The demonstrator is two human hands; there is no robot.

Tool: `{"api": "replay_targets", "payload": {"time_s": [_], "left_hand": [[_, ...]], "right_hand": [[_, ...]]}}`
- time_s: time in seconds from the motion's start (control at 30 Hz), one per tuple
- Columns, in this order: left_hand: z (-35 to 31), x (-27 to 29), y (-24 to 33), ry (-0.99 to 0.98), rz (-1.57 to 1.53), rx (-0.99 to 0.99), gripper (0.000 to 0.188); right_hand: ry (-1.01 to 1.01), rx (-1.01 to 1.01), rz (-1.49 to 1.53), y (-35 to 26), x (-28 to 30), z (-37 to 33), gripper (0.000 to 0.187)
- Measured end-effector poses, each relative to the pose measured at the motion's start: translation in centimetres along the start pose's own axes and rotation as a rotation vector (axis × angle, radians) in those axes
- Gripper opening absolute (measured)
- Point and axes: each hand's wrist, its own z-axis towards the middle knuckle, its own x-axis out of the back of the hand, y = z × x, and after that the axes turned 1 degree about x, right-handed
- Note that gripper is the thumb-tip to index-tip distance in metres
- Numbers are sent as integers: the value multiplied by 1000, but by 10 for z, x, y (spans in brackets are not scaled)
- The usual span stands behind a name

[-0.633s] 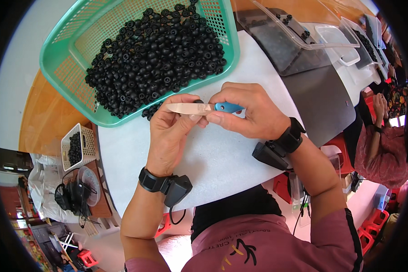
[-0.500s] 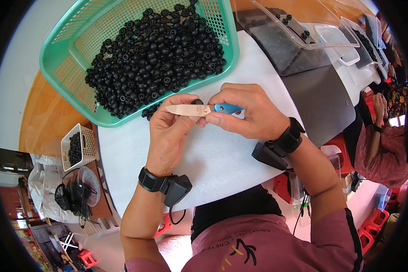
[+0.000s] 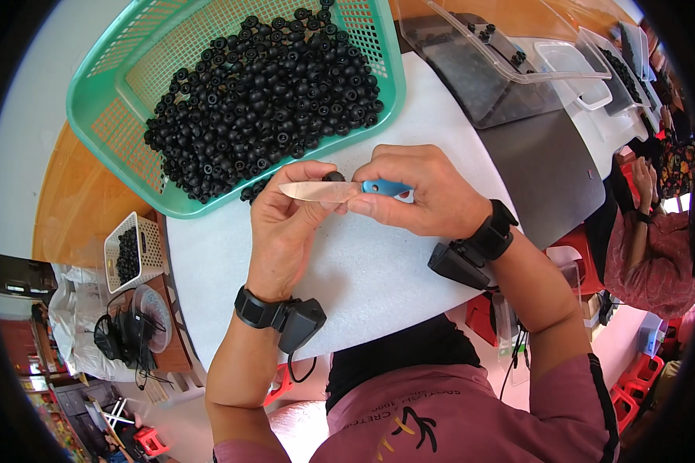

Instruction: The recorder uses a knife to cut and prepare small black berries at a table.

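Over the white work surface (image 3: 378, 285), my right hand (image 3: 428, 189) is closed round the blue handle of a small knife (image 3: 320, 191). Its blade points left, across the fingers of my left hand (image 3: 286, 216). Between the thumb and fingers of that left hand sits a small round black part (image 3: 333, 177), right behind the blade and partly hidden by it. Just beyond both hands stands a green plastic basket (image 3: 394, 92), holding a big heap of black round parts (image 3: 266, 108) with holes in them. A few more lie beside its near edge, partly behind my left hand.
A small white basket (image 3: 156, 255) of black parts stands at the left, near black cables (image 3: 135, 332). Clear plastic bins (image 3: 510, 100) are at the back right, beside a dark grey panel (image 3: 548, 170). Another person (image 3: 649, 262) sits at the far right.
The knife blade has tilted slightly, and its face catches the light differently. Both hands have shifted only a little and keep their grips.
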Motion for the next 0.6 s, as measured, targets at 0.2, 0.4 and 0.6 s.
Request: {"api": "replay_targets", "payload": {"time_s": [0.2, 0.4, 0.6], "left_hand": [[-2, -3, 8, -129, -28, -16, 24], [-3, -2, 5, -47, 20, 12, 25], [-1, 0, -1, -43, 106, -1, 27]], "right_hand": [[131, -128, -141, 7, 4, 1, 28], [154, -228, 193, 4, -3, 2, 26], [24, -279, 423, 1, -6, 1, 22]]}}
